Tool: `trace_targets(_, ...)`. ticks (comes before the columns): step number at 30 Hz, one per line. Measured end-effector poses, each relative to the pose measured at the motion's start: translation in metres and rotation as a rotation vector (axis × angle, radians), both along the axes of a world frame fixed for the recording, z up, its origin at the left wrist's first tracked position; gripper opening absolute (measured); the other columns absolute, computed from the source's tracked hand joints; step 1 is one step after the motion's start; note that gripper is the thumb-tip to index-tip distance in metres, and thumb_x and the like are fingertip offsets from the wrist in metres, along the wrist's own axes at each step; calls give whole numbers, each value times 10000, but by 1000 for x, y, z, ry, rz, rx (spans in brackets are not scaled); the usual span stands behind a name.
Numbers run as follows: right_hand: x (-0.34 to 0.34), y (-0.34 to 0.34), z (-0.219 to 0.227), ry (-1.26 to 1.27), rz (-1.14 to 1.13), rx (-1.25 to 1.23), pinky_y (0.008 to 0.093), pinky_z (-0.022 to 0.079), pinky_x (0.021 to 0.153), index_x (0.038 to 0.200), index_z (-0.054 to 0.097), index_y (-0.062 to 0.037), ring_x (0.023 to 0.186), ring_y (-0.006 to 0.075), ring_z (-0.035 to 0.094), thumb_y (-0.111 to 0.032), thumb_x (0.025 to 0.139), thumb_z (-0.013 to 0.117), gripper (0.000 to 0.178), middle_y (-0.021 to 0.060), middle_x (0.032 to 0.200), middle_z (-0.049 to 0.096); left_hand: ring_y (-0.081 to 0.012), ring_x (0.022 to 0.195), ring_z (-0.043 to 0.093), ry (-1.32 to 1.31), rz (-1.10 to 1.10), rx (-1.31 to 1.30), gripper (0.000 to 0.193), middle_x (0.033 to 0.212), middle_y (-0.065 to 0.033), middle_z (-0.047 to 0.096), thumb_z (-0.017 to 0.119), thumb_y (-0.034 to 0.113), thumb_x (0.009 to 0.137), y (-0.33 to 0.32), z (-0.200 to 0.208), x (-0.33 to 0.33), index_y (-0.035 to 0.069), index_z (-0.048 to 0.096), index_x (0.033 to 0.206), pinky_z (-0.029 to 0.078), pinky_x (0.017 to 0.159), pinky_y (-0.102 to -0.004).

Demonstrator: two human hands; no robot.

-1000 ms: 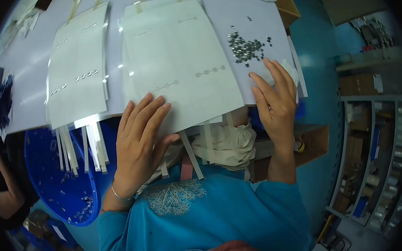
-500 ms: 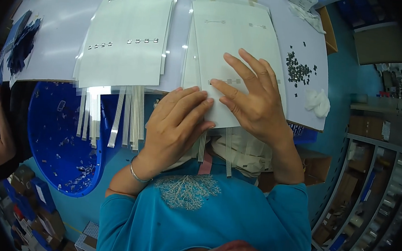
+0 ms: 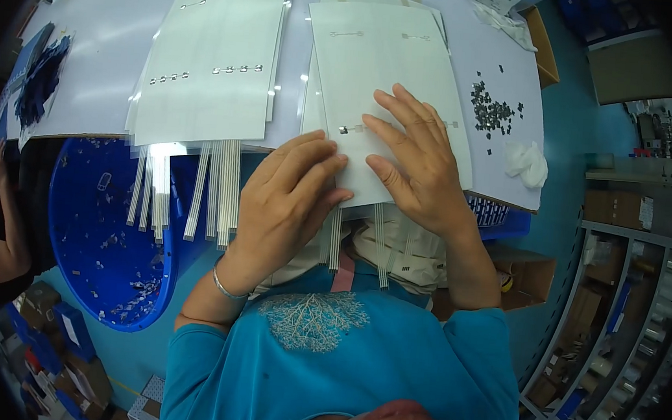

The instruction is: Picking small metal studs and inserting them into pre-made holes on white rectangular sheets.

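A white flexible sheet [image 3: 378,71] with printed silver pads lies at a slant on other sheets, its flat striped tails [image 3: 380,245] hanging over the table's near edge. My left hand [image 3: 286,194] is closed at the sheet's near left edge, fingers bent together on top and thumb by the near edge. Over its right half, my right hand [image 3: 419,157] is open, fingers spread and nothing visible in them. A small dark piece [image 3: 344,129] sits on the leftmost pad of the nearer row. The right fingers partly cover the other pads.
Small dark pieces [image 3: 492,108] lie scattered at right, beyond a crumpled white wad [image 3: 527,163]. Another sheet stack [image 3: 207,42] rests at left. Below it stands a large blue bin [image 3: 105,239] with scraps. A person's arm [image 3: 8,216] shows at far left.
My right hand has drawn back from the leftmost pad, and its index finger and thumb have parted. The dark piece there is now uncovered. The top sheet has shifted slightly left.
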State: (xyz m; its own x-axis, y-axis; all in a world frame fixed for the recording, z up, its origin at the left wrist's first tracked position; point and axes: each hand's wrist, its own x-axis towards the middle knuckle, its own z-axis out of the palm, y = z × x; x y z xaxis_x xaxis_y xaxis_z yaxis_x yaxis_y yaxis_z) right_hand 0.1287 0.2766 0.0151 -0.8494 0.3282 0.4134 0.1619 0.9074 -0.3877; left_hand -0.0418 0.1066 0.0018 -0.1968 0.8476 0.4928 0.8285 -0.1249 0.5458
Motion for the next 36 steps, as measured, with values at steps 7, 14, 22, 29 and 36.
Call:
trace_targets(7, 10, -17, -1, -8, -93, -39, 563, 369, 1255, 1413, 708, -34, 1501, 395, 522, -229, 995, 771, 465, 196, 1559, 604, -363, 1402, 628, 227, 75, -17, 466, 1430, -126, 701, 850, 230, 915, 18, 3, -2, 48, 731, 1327, 515, 1163, -490)
trace_targets(14, 55, -12, 3, 242, -441, -27, 427, 580, 983, 1324, 754, -7, 1142, 328, 718, -52, 955, 804, 376, 175, 1282, 729, -354, 1357, 673, 213, 85, -16, 457, 1362, -129, 757, 886, 254, 884, 14, -1, -9, 26, 757, 1258, 520, 1170, -514)
trace_targets(22, 97, 9, -8, 176, -736, 149, 375, 580, 838, 1190, 814, -19, 975, 258, 707, -65, 970, 800, 225, 121, 1096, 739, -350, 1398, 647, 260, 57, -65, 498, 1438, -118, 724, 834, 307, 935, 13, -1, -7, 127, 743, 1391, 511, 1184, -541)
trace_targets(29, 93, 10, -5, 106, -706, 212, 364, 570, 803, 1122, 832, -14, 938, 251, 691, -72, 973, 796, 164, 105, 1093, 743, -343, 1436, 621, 236, 89, -63, 501, 1477, -106, 710, 828, 321, 940, 10, -10, -7, 115, 738, 1388, 459, 1227, -556)
trace_targets(36, 77, 10, 15, 135, -410, 50, 401, 573, 898, 1206, 845, -68, 1116, 281, 682, -58, 958, 795, 253, 110, 1305, 740, -344, 1487, 578, 154, 102, -101, 536, 1525, -110, 678, 842, 218, 930, 9, -3, -3, 103, 701, 1435, 384, 1284, -551)
